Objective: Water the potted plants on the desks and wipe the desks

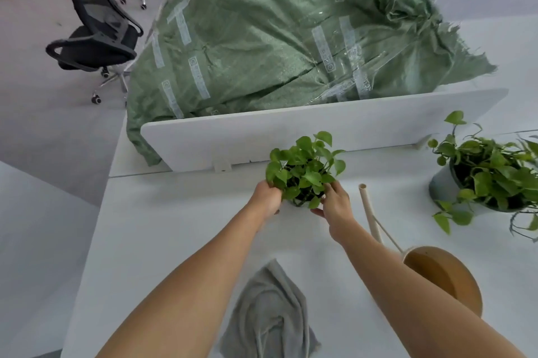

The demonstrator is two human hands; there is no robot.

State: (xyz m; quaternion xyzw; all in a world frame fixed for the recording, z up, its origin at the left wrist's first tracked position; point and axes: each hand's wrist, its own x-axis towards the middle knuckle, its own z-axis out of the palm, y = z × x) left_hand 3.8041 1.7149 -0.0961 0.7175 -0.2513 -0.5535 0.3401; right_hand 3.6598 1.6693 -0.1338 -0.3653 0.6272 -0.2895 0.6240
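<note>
Head view, looking down my two bare forearms: both my hands are on the small potted plant (305,168), one on each side, with the pot between them. My left hand (266,197) cups the pot's left side, its fingers curled round it and partly hidden under the leaves. My right hand (334,206) grips the right side, fingers bent over the rim among the leaves and the thumb lower on the pot wall. The pot itself is pale and mostly covered by foliage and my hands; it sits on the white table (174,226).

Close to me, between my forearms, a crumpled grey cloth (270,314) lies on the table. Beside my right forearm stands a tan watering can (445,276), its long pale spout (368,212) reaching up just right of my right hand. Further right a larger potted plant (489,177) trails vines over the table. Just beyond my hands a white divider panel (320,130) stands upright, and behind it a big taped green sack (291,37) is heaped. Far left of my hands, on the floor, a black office chair (96,34).
</note>
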